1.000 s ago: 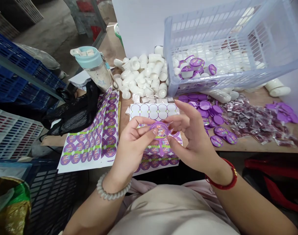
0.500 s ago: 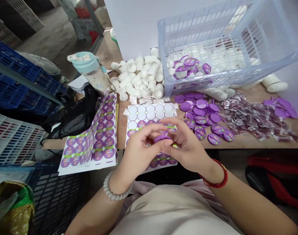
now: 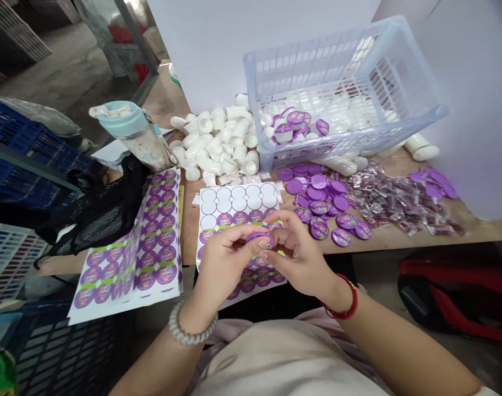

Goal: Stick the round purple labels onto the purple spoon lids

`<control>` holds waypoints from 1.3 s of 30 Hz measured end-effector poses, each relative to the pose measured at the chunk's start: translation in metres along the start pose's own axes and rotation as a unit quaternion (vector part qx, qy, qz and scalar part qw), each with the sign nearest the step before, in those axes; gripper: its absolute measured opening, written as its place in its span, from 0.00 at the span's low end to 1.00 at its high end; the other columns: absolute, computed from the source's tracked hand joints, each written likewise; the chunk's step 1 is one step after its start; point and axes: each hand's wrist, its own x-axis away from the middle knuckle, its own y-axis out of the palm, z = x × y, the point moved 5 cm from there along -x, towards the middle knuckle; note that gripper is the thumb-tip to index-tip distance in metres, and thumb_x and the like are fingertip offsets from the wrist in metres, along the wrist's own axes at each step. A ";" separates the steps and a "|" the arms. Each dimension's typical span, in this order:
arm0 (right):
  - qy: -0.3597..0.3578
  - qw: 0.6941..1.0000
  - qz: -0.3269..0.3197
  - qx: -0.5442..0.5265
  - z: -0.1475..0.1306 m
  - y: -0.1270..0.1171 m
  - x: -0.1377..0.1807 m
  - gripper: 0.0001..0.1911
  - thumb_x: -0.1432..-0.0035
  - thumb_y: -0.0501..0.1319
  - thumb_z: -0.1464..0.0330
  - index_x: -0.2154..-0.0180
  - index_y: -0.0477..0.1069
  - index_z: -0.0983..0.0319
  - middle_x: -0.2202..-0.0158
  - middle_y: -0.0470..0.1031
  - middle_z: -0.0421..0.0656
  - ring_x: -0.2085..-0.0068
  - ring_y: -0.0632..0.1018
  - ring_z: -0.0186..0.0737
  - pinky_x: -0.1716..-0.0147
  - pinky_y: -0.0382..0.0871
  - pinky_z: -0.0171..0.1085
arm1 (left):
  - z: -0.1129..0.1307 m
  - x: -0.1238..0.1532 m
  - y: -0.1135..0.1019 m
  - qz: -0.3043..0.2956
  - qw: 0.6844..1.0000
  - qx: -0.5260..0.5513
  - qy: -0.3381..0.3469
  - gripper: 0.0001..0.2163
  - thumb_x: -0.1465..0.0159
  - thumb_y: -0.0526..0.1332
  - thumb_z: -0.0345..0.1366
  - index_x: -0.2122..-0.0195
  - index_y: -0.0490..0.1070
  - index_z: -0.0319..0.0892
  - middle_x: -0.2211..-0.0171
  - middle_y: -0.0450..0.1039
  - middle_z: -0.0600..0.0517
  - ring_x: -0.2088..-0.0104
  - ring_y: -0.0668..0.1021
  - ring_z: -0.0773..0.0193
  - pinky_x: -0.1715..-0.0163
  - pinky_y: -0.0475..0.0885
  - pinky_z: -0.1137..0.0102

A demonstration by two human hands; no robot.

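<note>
Tipped label-up with its tab hanging a second ago, the purple lid (image 3: 258, 235) now lies flatter between both hands, above the sticker sheet (image 3: 239, 193). Left hand (image 3: 222, 263) is closed in a pinch, thumb over the rim; right hand (image 3: 298, 256) is half curled, fingertips at the lid's far side, and I cannot tell whether it grips. Below them, the sheet's near end overhangs the front edge of the wooden table (image 3: 189, 234). Narrow bare strips part it from the stacked sheets (image 3: 158, 236) leftward and the lid pile (image 3: 317, 195) rightward. White cups (image 3: 218, 140) and the crate (image 3: 354, 137) close off the back.
</note>
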 end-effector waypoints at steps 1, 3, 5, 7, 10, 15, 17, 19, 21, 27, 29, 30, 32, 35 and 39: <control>0.000 1.000 0.001 0.005 0.001 -0.001 0.000 0.20 0.35 0.66 0.64 0.48 0.59 0.54 0.72 0.68 0.32 0.74 0.70 0.34 0.74 0.64 0.33 | 0.000 0.000 0.000 -0.004 1.000 -0.001 0.002 0.05 0.38 0.74 0.39 0.62 0.87 0.46 0.64 0.87 0.50 0.64 0.84 0.58 0.61 0.78 0.68; 0.008 1.000 -0.002 0.011 0.004 -0.002 0.001 0.20 0.35 0.67 0.63 0.48 0.59 0.55 0.72 0.69 0.32 0.74 0.71 0.34 0.75 0.65 0.33 | -0.002 0.000 0.000 0.000 1.000 -0.007 0.007 0.05 0.38 0.73 0.39 0.63 0.87 0.46 0.64 0.87 0.49 0.63 0.85 0.56 0.60 0.79 0.67; 0.011 1.000 -0.001 0.019 0.008 -0.004 0.002 0.19 0.35 0.67 0.62 0.50 0.60 0.55 0.71 0.70 0.32 0.74 0.72 0.33 0.74 0.67 0.33 | -0.005 -0.001 0.000 0.007 1.000 -0.017 0.014 0.05 0.37 0.72 0.40 0.64 0.86 0.46 0.64 0.87 0.49 0.63 0.85 0.56 0.61 0.79 0.66; 0.002 0.998 0.017 0.055 0.012 -0.010 0.004 0.14 0.33 0.66 0.61 0.53 0.63 0.56 0.71 0.72 0.34 0.73 0.74 0.33 0.73 0.68 0.33 | -0.009 -0.001 0.002 0.003 0.999 -0.033 0.025 0.05 0.35 0.71 0.40 0.63 0.86 0.47 0.63 0.87 0.50 0.62 0.86 0.55 0.59 0.79 0.65; -0.024 0.983 0.067 0.170 0.016 -0.031 0.008 0.08 0.31 0.63 0.62 0.57 0.69 0.59 0.67 0.77 0.40 0.68 0.78 0.36 0.70 0.72 0.34 | -0.019 -0.003 0.006 -0.023 0.995 -0.088 0.038 0.10 0.30 0.65 0.42 0.54 0.86 0.48 0.55 0.87 0.48 0.54 0.86 0.51 0.49 0.79 0.59; -0.062 0.910 0.150 0.383 0.011 -0.088 0.014 0.09 0.31 0.60 0.67 0.52 0.76 0.60 0.55 0.83 0.47 0.56 0.82 0.45 0.56 0.77 0.45 | -0.034 -0.012 -0.012 -0.005 0.939 -0.321 0.121 0.21 0.28 0.62 0.42 0.35 0.73 0.44 0.36 0.75 0.43 0.33 0.74 0.45 0.31 0.64 0.47; -0.052 0.881 0.138 0.450 0.011 -0.106 0.012 0.10 0.31 0.60 0.68 0.52 0.78 0.60 0.55 0.83 0.48 0.55 0.82 0.48 0.54 0.76 0.48 | -0.041 -0.018 -0.023 0.004 0.903 -0.405 0.139 0.26 0.29 0.65 0.43 0.32 0.69 0.41 0.32 0.71 0.40 0.29 0.67 0.41 0.29 0.60 0.43; -0.049 0.853 0.110 0.508 0.015 -0.116 0.009 0.11 0.31 0.59 0.68 0.53 0.80 0.60 0.56 0.83 0.49 0.54 0.81 0.50 0.53 0.75 0.50 | -0.049 -0.024 -0.031 0.002 0.878 -0.462 0.125 0.30 0.30 0.65 0.46 0.30 0.65 0.40 0.29 0.66 0.37 0.26 0.61 0.37 0.29 0.59 0.40; -0.058 0.818 0.113 0.561 0.018 -0.121 0.005 0.13 0.31 0.59 0.68 0.52 0.81 0.61 0.56 0.82 0.51 0.54 0.79 0.53 0.52 0.74 0.52 | -0.055 -0.029 -0.037 0.000 0.860 -0.498 0.107 0.32 0.29 0.64 0.47 0.28 0.62 0.40 0.28 0.63 0.37 0.25 0.59 0.35 0.30 0.58 0.37; -0.095 0.756 0.182 0.622 0.018 -0.108 -0.013 0.21 0.32 0.60 0.66 0.41 0.75 0.63 0.49 0.75 0.57 0.47 0.75 0.59 0.47 0.71 0.55 | -0.068 -0.035 -0.048 0.023 0.862 -0.499 0.087 0.32 0.28 0.63 0.47 0.28 0.61 0.36 0.26 0.57 0.31 0.25 0.59 0.34 0.29 0.56 0.39; -0.116 0.771 0.146 0.608 0.019 -0.088 -0.021 0.20 0.31 0.59 0.66 0.41 0.74 0.63 0.47 0.76 0.55 0.45 0.75 0.58 0.46 0.69 0.54 | -0.070 -0.036 -0.057 0.059 0.884 -0.455 0.086 0.30 0.30 0.65 0.44 0.30 0.64 0.38 0.26 0.58 0.32 0.25 0.58 0.36 0.28 0.55 0.40; -0.122 0.778 0.115 0.605 0.021 -0.076 -0.025 0.20 0.30 0.59 0.65 0.40 0.73 0.62 0.46 0.77 0.54 0.45 0.76 0.57 0.45 0.69 0.53 | -0.070 -0.036 -0.063 0.085 0.899 -0.421 0.084 0.28 0.31 0.66 0.42 0.32 0.66 0.40 0.27 0.59 0.34 0.25 0.58 0.37 0.27 0.55 0.42; -0.122 0.785 0.032 0.606 0.028 -0.049 -0.032 0.21 0.28 0.58 0.64 0.37 0.70 0.61 0.43 0.77 0.52 0.43 0.76 0.55 0.44 0.66 0.52 | -0.071 -0.037 -0.075 0.129 0.936 -0.321 0.067 0.26 0.34 0.68 0.40 0.35 0.69 0.45 0.30 0.65 0.38 0.28 0.64 0.41 0.29 0.60 0.45; -0.109 0.782 -0.072 0.609 0.041 -0.014 -0.038 0.24 0.25 0.56 0.62 0.32 0.64 0.61 0.35 0.72 0.53 0.38 0.73 0.55 0.39 0.61 0.55 | -0.077 -0.040 -0.085 0.137 0.983 -0.121 -0.010 0.27 0.41 0.71 0.38 0.40 0.71 0.47 0.36 0.71 0.42 0.37 0.75 0.46 0.39 0.73 0.52; -0.092 0.783 -0.094 0.607 0.052 0.002 -0.042 0.25 0.23 0.54 0.59 0.31 0.61 0.60 0.31 0.68 0.55 0.33 0.69 0.56 0.37 0.60 0.57 | -0.079 -0.040 -0.090 0.119 0.985 -0.058 -0.112 0.28 0.46 0.73 0.39 0.43 0.74 0.48 0.39 0.72 0.43 0.46 0.78 0.50 0.49 0.76 0.58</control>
